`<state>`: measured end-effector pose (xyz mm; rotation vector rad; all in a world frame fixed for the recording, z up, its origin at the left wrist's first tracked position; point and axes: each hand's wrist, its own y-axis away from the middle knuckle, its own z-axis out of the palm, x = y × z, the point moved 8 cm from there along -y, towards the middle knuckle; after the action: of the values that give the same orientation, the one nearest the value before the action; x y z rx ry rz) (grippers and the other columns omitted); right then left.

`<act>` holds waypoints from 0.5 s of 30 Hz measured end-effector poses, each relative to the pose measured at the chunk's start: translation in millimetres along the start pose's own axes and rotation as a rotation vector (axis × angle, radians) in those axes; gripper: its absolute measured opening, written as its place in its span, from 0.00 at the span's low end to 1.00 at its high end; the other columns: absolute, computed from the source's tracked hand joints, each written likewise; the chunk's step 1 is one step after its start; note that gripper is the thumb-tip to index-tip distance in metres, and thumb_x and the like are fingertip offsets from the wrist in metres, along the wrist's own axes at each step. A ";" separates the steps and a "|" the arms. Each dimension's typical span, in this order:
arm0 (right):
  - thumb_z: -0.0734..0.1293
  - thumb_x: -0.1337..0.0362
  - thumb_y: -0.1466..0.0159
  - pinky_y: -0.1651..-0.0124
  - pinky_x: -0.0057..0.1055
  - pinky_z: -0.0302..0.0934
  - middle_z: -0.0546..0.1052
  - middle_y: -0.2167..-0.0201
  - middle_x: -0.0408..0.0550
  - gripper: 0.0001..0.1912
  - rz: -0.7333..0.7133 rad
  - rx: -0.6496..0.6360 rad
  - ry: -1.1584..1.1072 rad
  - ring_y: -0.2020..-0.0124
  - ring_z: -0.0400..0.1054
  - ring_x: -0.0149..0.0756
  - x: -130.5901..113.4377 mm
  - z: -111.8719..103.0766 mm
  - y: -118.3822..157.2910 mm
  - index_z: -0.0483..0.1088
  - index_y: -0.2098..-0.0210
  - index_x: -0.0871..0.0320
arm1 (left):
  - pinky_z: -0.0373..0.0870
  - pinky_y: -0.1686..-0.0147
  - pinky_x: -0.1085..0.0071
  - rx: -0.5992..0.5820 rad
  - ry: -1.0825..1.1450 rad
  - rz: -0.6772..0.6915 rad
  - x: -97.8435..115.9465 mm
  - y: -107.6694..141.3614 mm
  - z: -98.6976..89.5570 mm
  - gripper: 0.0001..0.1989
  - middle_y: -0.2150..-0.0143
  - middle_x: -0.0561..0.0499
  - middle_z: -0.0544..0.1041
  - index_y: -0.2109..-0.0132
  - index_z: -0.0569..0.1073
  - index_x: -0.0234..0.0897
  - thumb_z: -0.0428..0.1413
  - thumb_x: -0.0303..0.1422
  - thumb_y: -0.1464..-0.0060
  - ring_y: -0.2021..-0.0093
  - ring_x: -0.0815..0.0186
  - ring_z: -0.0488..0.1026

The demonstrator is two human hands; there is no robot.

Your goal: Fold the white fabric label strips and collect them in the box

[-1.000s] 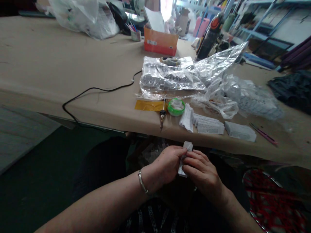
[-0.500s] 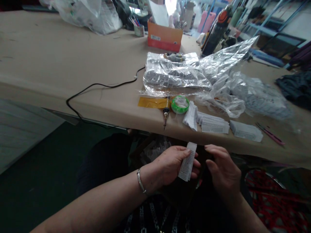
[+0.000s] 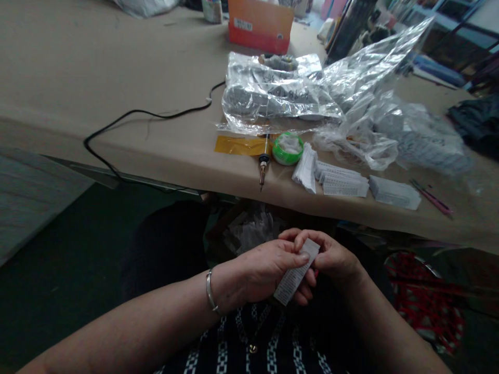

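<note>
Over my lap, my left hand [image 3: 265, 267] holds a small stack of printed paper labels [image 3: 292, 283], its thumb pressed on the printed face and the fingers underneath. My right hand [image 3: 337, 257] is closed at the upper right edge of the same labels, its fingers partly hidden behind them and against the left fingertips. On the table edge just beyond lie a folded white bundle of strips [image 3: 306, 169], a fanned pile of labels [image 3: 343, 182] and another label stack [image 3: 393, 192].
A soldering iron [image 3: 263, 166] points over the table edge, beside a green round tub [image 3: 287, 149] and amber tape [image 3: 237, 146]. Its black cord [image 3: 134, 111] loops left. Plastic bags [image 3: 280, 98], tweezers [image 3: 432, 200] and an orange box [image 3: 259, 26] lie on the table [image 3: 156, 62].
My right hand has moved left and closed on the labels' edge, where it was apart before. The labels have tilted further. The view has dipped downward.
</note>
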<state>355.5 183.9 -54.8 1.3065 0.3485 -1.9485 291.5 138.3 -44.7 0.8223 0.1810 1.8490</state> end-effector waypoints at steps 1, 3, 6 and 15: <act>0.75 0.60 0.51 0.50 0.40 0.64 0.71 0.46 0.55 0.16 0.012 0.000 -0.003 0.48 0.68 0.46 1.5 1.7 -0.1 0.72 0.65 0.59 | 0.69 0.75 0.72 0.004 -0.015 -0.004 -2.0 0.4 -1.6 0.13 0.73 0.49 0.73 0.66 0.71 0.30 0.57 0.39 0.48 0.79 0.71 0.70; 0.75 0.59 0.50 0.51 0.39 0.65 0.71 0.47 0.53 0.15 0.029 0.004 0.011 0.49 0.69 0.45 3.7 5.3 0.8 0.72 0.65 0.58 | 0.68 0.77 0.74 0.018 -0.031 -0.008 -5.7 2.3 -4.5 0.15 0.75 0.50 0.72 0.68 0.71 0.30 0.58 0.40 0.49 0.80 0.72 0.69; 0.74 0.55 0.48 0.54 0.37 0.67 0.72 0.48 0.52 0.23 0.049 0.053 0.121 0.52 0.71 0.42 5.4 10.6 6.0 0.71 0.55 0.55 | 0.66 0.77 0.76 0.049 -0.017 -0.001 -9.9 9.9 -6.8 0.16 0.77 0.52 0.70 0.70 0.70 0.31 0.58 0.42 0.50 0.81 0.73 0.68; 0.64 0.60 0.36 0.48 0.37 0.66 0.74 0.51 0.53 0.20 -0.230 0.389 1.144 0.50 0.69 0.42 -23.5 46.5 42.6 0.65 0.45 0.55 | 0.64 0.77 0.76 0.155 0.154 0.016 -34.1 36.7 -12.3 0.16 0.74 0.53 0.69 0.67 0.71 0.32 0.62 0.42 0.54 0.78 0.73 0.69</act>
<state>359.0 137.6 -6.1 2.6648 0.6933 -1.2525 263.1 95.9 -51.8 0.7881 0.4206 1.9316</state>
